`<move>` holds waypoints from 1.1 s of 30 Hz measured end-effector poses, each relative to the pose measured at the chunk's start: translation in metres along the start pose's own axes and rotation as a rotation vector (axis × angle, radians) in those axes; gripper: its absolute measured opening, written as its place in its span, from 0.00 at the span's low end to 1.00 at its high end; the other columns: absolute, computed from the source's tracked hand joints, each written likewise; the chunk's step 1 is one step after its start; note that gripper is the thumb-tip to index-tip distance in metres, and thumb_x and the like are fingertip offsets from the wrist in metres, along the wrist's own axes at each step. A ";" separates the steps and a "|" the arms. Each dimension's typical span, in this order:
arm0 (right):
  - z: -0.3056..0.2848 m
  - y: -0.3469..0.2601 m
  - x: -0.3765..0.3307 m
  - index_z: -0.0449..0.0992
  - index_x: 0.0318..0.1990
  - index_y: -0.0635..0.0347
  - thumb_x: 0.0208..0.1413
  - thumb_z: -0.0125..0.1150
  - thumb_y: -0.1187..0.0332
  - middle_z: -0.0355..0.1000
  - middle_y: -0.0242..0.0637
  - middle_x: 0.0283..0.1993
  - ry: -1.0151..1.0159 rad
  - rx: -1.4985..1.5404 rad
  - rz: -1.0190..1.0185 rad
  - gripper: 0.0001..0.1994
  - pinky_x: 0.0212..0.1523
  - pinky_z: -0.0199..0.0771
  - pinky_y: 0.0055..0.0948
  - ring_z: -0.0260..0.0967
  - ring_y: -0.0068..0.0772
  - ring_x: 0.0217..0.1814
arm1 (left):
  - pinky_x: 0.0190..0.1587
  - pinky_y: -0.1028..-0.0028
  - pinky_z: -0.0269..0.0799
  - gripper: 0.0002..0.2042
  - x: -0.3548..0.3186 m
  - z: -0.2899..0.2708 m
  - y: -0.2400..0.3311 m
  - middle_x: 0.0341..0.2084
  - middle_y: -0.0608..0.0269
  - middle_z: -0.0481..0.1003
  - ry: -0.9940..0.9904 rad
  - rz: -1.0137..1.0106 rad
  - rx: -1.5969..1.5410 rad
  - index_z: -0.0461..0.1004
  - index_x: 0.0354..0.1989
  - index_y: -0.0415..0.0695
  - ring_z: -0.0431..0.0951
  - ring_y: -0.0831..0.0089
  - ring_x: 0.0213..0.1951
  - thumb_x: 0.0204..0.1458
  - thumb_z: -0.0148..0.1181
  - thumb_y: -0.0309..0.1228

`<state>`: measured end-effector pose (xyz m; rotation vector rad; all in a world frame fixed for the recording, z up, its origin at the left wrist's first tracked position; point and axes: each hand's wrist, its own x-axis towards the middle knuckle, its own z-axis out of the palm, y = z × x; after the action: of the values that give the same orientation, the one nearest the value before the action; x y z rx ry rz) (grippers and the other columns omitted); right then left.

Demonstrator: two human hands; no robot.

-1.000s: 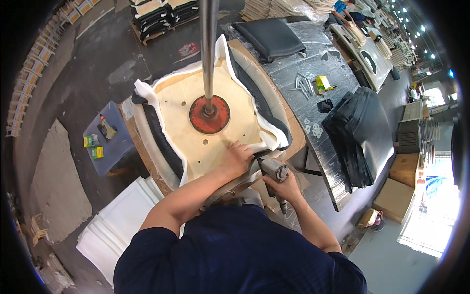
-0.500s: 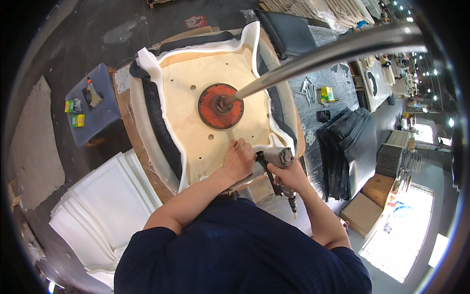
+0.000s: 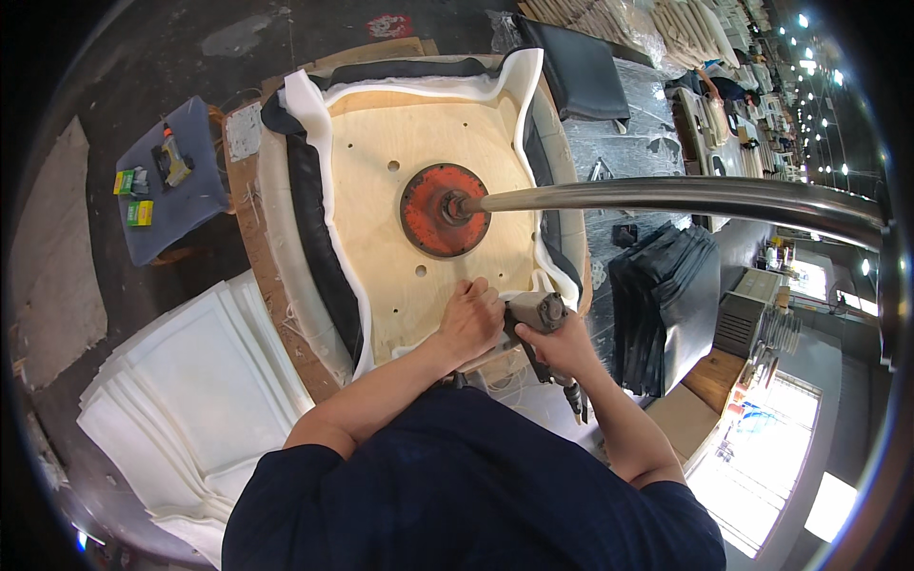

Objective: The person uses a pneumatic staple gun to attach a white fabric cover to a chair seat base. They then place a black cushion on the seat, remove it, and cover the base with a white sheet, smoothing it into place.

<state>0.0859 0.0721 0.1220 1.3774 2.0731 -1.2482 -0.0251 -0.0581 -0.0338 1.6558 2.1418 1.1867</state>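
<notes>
A plywood seat panel [image 3: 381, 224] lies underside up, with white foam [image 3: 328, 205] folded over its rim and a black cover [image 3: 309, 219] around that. A round red disc [image 3: 428, 209] on a metal pole presses on the panel's middle. My left hand [image 3: 473, 322] is closed at the panel's near edge, fingers curled over the folded edge of the cover, which it mostly hides. Just right of it, my right hand [image 3: 564, 344] grips a grey air staple gun [image 3: 536, 310], its nose close to the left hand at the near edge. An air fitting hangs below the gun.
The pole [image 3: 685, 195] crosses above the table to the right. Stacked black covers [image 3: 665, 305] and a black cushion [image 3: 576, 84] lie on that side. White foam sheets [image 3: 195, 371] lean at left, near a blue-grey stool [image 3: 176, 214] holding a glue gun [image 3: 173, 164] and small boxes.
The whole view has shifted, so the pole now crosses lower and more level. Both hands stay at the near edge, with the staple gun held close beside my left hand.
</notes>
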 end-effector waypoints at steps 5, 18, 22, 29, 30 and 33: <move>0.006 0.020 0.010 0.85 0.53 0.67 0.58 0.84 0.53 0.84 0.39 0.31 0.097 -0.077 -0.093 0.26 0.27 0.80 0.37 0.80 0.30 0.22 | 0.53 0.56 0.67 0.07 -0.001 0.000 0.002 0.33 0.65 0.76 -0.021 -0.007 0.011 0.81 0.29 0.49 0.75 0.59 0.48 0.48 0.73 0.35; -0.006 0.018 0.019 0.84 0.45 0.65 0.60 0.82 0.56 0.80 0.34 0.26 0.061 -0.008 -0.047 0.20 0.20 0.75 0.33 0.77 0.28 0.19 | 0.56 0.51 0.68 0.12 -0.088 -0.098 0.014 0.42 0.55 0.80 -0.397 -0.172 0.268 0.84 0.43 0.45 0.79 0.53 0.52 0.59 0.71 0.39; -0.013 0.013 0.018 0.83 0.53 0.68 0.58 0.83 0.53 0.82 0.40 0.30 0.085 -0.095 -0.059 0.27 0.24 0.80 0.34 0.80 0.30 0.21 | 0.56 0.51 0.69 0.11 -0.082 -0.087 0.011 0.41 0.54 0.79 -0.312 -0.121 0.233 0.83 0.43 0.45 0.79 0.52 0.49 0.60 0.71 0.39; -0.022 0.035 0.014 0.84 0.47 0.67 0.58 0.83 0.52 0.81 0.36 0.29 -0.021 -0.051 -0.030 0.25 0.25 0.77 0.31 0.77 0.27 0.21 | 0.55 0.50 0.67 0.11 -0.080 -0.075 0.004 0.40 0.55 0.78 -0.273 -0.022 0.223 0.84 0.40 0.46 0.79 0.54 0.47 0.60 0.71 0.40; -0.020 0.048 0.007 0.83 0.43 0.66 0.58 0.85 0.56 0.79 0.32 0.26 0.001 0.028 -0.129 0.22 0.24 0.75 0.30 0.75 0.24 0.20 | 0.55 0.50 0.66 0.10 -0.079 -0.074 0.003 0.39 0.56 0.78 -0.256 -0.002 0.213 0.85 0.38 0.46 0.78 0.54 0.47 0.60 0.71 0.40; 0.001 0.051 -0.018 0.82 0.42 0.66 0.57 0.85 0.61 0.78 0.31 0.25 0.034 0.185 -0.200 0.19 0.23 0.72 0.31 0.73 0.22 0.20 | 0.55 0.51 0.65 0.10 -0.080 -0.071 -0.001 0.38 0.57 0.77 -0.225 0.003 0.195 0.85 0.35 0.47 0.77 0.55 0.47 0.60 0.71 0.39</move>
<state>0.1380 0.0683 0.1098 1.2996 2.2109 -1.5419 -0.0383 -0.1616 -0.0127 1.7739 2.1686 0.7687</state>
